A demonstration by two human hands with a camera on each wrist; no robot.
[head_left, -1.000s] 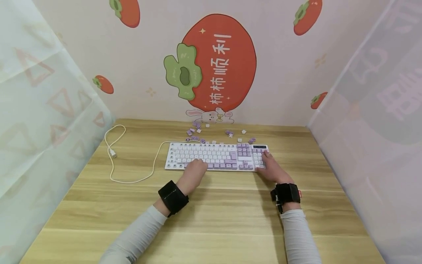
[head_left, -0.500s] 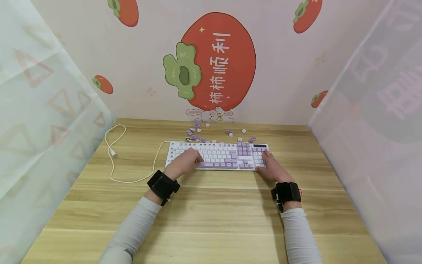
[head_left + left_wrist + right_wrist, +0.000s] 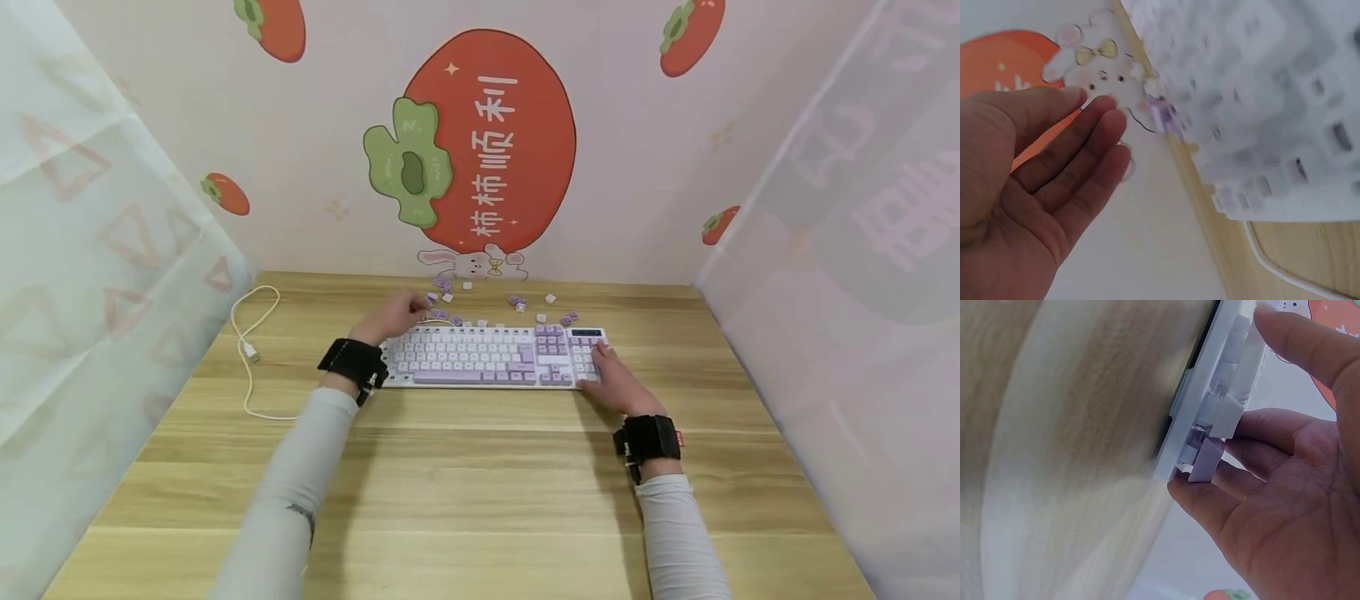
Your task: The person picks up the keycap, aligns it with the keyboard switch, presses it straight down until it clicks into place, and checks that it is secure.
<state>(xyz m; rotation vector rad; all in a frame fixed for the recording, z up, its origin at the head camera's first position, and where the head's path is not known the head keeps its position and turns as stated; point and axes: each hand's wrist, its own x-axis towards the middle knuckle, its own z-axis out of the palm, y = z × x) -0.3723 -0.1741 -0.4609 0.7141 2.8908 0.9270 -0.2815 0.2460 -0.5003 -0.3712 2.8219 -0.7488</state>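
Observation:
A white and lilac keyboard (image 3: 495, 354) lies on the wooden table, with bare switches along its top row and left side. My left hand (image 3: 393, 317) hovers over its back left corner, near loose lilac keycaps (image 3: 437, 314). In the left wrist view the left hand's fingers (image 3: 1088, 169) are loosely bent, thumb and fingertips apart, with nothing between them. My right hand (image 3: 622, 387) holds the keyboard's right end by the number pad. Up close in the right wrist view, the right hand's fingers (image 3: 1204, 497) touch the edge beside a lilac keycap (image 3: 1208, 459).
Several loose white and lilac keycaps (image 3: 519, 302) are scattered between the keyboard and the back wall (image 3: 322, 242). A white USB cable (image 3: 247, 367) loops across the table at the left. Paper-covered walls (image 3: 847, 333) stand at both sides.
My left hand has moved from the keyboard's front edge, back and left across the keys, to its far left corner. The long lilac spacebar is uncovered now. The right hand stays in place.

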